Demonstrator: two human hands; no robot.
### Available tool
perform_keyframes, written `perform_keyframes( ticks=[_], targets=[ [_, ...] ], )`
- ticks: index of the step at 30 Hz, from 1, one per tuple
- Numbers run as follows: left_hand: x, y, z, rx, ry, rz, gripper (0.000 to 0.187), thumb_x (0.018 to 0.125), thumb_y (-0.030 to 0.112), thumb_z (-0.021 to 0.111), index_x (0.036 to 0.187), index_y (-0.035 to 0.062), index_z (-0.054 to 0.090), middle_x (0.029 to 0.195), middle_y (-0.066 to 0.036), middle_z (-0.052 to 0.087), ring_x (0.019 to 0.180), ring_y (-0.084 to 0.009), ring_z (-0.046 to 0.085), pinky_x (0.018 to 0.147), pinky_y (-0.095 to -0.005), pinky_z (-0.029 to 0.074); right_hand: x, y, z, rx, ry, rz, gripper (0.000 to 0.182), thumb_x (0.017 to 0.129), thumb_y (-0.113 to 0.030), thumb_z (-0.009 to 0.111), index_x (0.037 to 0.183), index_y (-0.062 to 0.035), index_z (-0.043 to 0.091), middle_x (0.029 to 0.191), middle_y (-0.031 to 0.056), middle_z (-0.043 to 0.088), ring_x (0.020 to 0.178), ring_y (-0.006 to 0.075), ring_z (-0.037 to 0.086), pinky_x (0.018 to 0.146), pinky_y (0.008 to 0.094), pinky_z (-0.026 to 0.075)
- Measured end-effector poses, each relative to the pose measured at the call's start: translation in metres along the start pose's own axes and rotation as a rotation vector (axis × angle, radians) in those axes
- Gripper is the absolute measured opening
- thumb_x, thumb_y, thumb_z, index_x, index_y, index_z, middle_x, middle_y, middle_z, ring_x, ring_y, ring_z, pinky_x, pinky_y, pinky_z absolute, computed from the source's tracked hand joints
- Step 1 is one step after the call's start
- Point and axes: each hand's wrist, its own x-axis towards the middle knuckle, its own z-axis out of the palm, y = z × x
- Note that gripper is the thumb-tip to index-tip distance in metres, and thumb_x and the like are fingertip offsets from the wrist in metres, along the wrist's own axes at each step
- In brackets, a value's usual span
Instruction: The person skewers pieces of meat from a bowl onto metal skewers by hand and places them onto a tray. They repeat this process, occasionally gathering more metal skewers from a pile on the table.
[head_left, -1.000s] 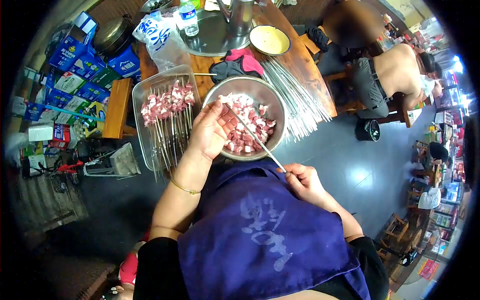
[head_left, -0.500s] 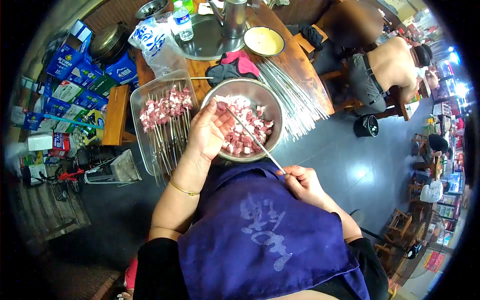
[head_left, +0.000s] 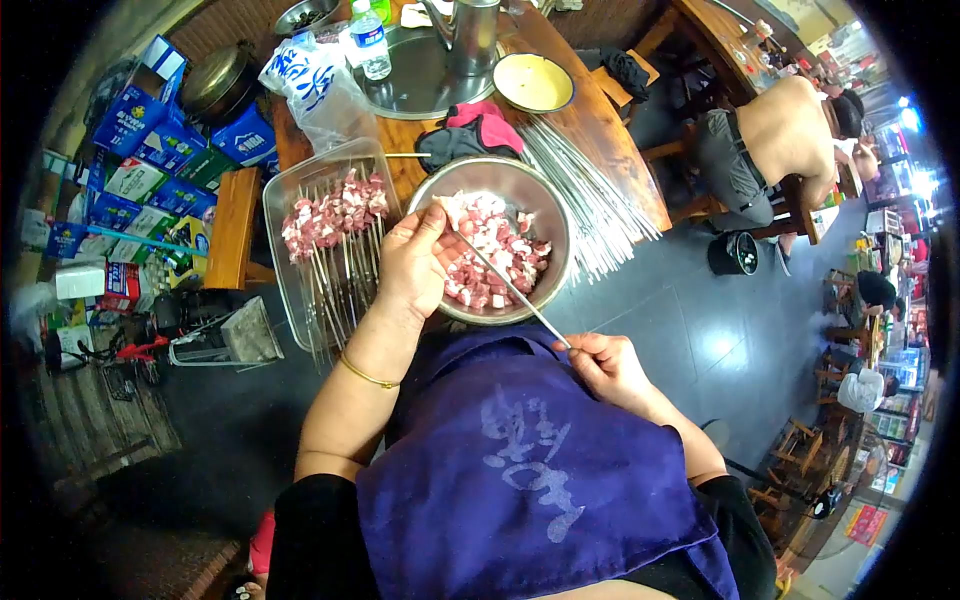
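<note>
My right hand [head_left: 606,366] grips the lower end of a thin metal skewer [head_left: 510,288] that runs up and left over a steel bowl [head_left: 540,196] filled with raw meat cubes [head_left: 495,252]. My left hand [head_left: 417,260] sits at the bowl's left rim, its fingertips pinching a meat cube [head_left: 450,209] at the skewer's tip. A purple apron [head_left: 525,470] covers my lap below the bowl.
A clear tray [head_left: 283,205] of finished meat skewers lies left of the bowl. Bare skewers [head_left: 590,195] fan out on the wooden table [head_left: 610,130] at right. Behind stand a yellow dish [head_left: 533,82], a kettle, a water bottle [head_left: 370,40]. Cartons pile at left; a shirtless person [head_left: 790,140] sits at right.
The view has shifted slightly. My left hand's fingers have lifted a meat cube to the skewer's tip. A person at the upper right has gone from view.
</note>
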Motion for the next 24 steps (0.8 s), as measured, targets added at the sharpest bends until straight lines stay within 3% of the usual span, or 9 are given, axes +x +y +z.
perform_keyframes(
  ticks=[9, 15, 18, 24],
  targets=[
    [-0.003, 0.002, -0.005, -0.045, -0.022, -0.124, 0.017, 0.097, 0.02, 0.053, 0.105, 0.0087, 0.062, 0.096, -0.008, 0.067, 0.087, -0.0196, 0.066, 0.078, -0.0341, 0.056, 0.003, 0.0, 0.004, 0.045, -0.013, -0.012, 0.02, 0.088, -0.004, 0.055, 0.103, -0.002, 0.067, 0.086, 0.0137, 0.07, 0.074, 0.0178, 0.067, 0.069, 0.0287, 0.052],
    [-0.006, -0.003, -0.001, -0.095, -0.009, -0.162, 0.015, 0.095, 0.018, 0.056, 0.105, 0.008, 0.062, 0.096, -0.008, 0.067, 0.088, -0.0203, 0.066, 0.079, -0.0354, 0.056, 0.008, -0.001, 0.005, 0.046, -0.037, -0.048, 0.022, 0.088, -0.004, 0.054, 0.107, -0.0024, 0.065, 0.087, 0.0131, 0.069, 0.074, 0.0175, 0.066, 0.069, 0.0285, 0.052],
    [-0.013, -0.002, 0.012, 0.032, -0.181, -0.207, 0.015, 0.093, 0.017, 0.06, 0.103, 0.0057, 0.061, 0.094, -0.007, 0.066, 0.087, -0.02, 0.066, 0.078, -0.0363, 0.056, 0.015, -0.014, 0.006, 0.037, -0.036, -0.033, 0.024, 0.088, -0.005, 0.054, 0.11, -0.0035, 0.064, 0.085, 0.0134, 0.068, 0.072, 0.0184, 0.066, 0.069, 0.0288, 0.052],
    [-0.004, 0.013, 0.011, 0.207, -0.242, -0.176, 0.02, 0.092, 0.016, 0.062, 0.106, 0.0013, 0.06, 0.092, -0.007, 0.066, 0.087, -0.019, 0.066, 0.077, -0.0339, 0.056, 0.016, -0.011, 0.003, -0.13, -0.053, -0.141, 0.025, 0.088, -0.004, 0.054, 0.111, -0.0067, 0.064, 0.075, 0.0162, 0.064, 0.062, 0.0215, 0.064, 0.062, 0.0315, 0.051]
  ],
)
